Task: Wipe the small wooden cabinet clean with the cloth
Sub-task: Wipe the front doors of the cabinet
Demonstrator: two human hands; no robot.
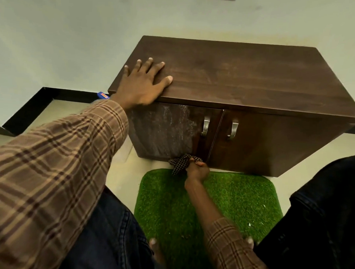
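A small dark wooden cabinet [246, 76] with two doors and metal handles stands against the wall. My left hand [141, 84] lies flat with spread fingers on the top's front left corner. My right hand [197, 169] grips a bunched dark checked cloth [180, 163] and holds it against the bottom edge of the left door [164, 129]. That door carries pale dusty streaks. The right door [270, 142] looks darker and cleaner.
A green artificial-grass mat [230, 197] lies on the floor in front of the cabinet. My knees in dark jeans flank it. A small blue object [102, 95] sits by the black skirting left of the cabinet.
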